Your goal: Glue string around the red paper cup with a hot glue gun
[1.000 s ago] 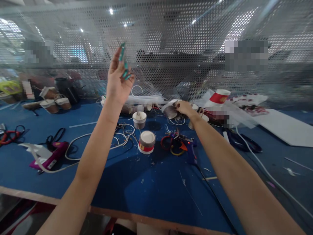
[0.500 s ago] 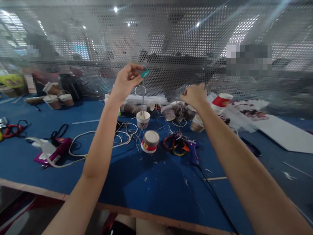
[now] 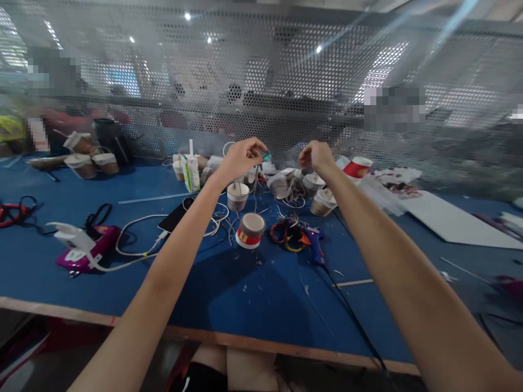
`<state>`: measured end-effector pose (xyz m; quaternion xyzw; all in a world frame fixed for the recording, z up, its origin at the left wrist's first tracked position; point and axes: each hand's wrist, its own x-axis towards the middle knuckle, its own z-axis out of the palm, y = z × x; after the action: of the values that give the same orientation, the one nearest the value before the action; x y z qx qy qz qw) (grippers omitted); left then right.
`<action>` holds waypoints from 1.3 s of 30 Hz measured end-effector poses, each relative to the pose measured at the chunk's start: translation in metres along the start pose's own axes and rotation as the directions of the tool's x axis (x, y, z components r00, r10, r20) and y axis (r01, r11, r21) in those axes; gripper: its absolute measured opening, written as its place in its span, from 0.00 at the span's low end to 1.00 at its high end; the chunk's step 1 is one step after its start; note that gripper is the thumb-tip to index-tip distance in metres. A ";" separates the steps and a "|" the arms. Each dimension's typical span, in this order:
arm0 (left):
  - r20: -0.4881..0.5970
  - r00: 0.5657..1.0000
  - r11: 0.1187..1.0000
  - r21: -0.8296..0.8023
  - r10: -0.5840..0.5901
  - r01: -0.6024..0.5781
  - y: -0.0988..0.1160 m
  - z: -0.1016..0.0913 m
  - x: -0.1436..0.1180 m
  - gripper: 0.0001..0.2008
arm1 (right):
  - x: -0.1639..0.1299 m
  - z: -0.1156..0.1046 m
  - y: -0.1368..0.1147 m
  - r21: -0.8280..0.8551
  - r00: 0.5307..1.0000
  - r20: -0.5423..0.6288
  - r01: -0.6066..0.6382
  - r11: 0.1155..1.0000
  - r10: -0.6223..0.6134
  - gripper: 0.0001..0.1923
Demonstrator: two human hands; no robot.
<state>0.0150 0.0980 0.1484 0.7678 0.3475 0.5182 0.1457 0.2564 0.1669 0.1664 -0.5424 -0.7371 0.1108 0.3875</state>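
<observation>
left hand (image 3: 239,159) raised over blue counter (image 3: 253,305), fingers pinching small teal-handled tool (image 3: 265,157) above white paper cup (image 3: 237,196) | right hand (image 3: 314,156) fisted, contents unclear | red-banded paper cup (image 3: 250,230) label unreadable

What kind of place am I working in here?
Likely a craft workshop bench: a blue-topped table backed by a perforated metal screen, strewn with paper cups, a glue gun and loose wire.

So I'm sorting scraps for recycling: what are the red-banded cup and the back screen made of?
Cup: looks like paper, matte, with a printed red band and rolled rim; it stands upside down. Screen: probably sheet metal, grey, punched with regular round holes; plastic can't be ruled out.
</observation>
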 end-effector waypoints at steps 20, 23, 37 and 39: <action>0.078 0.989 0.989 -0.076 -0.125 0.131 -0.018 0.003 -0.008 0.32 | -0.067 0.027 -0.067 0.583 0.995 0.056 0.031 0.812 -0.079 0.11; 0.394 0.901 0.965 -0.105 -0.182 0.241 -0.021 0.003 -0.012 0.23 | -0.065 0.020 -0.066 0.608 0.999 0.025 0.021 0.794 -0.046 0.09; 0.420 0.904 0.978 0.206 -0.079 -0.010 -0.026 -0.002 -0.008 0.04 | -0.047 0.036 -0.008 0.281 0.988 0.104 -0.139 0.950 0.114 0.13; 0.398 0.914 0.970 0.242 -0.079 -0.022 -0.027 -0.001 -0.007 0.04 | -0.045 0.041 0.003 0.170 0.979 0.159 -0.151 0.974 0.124 0.15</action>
<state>0.0025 0.1119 0.1282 0.8650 0.3816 0.2999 0.1276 0.2347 0.1388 0.1168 -0.5452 -0.7111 0.2439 0.3710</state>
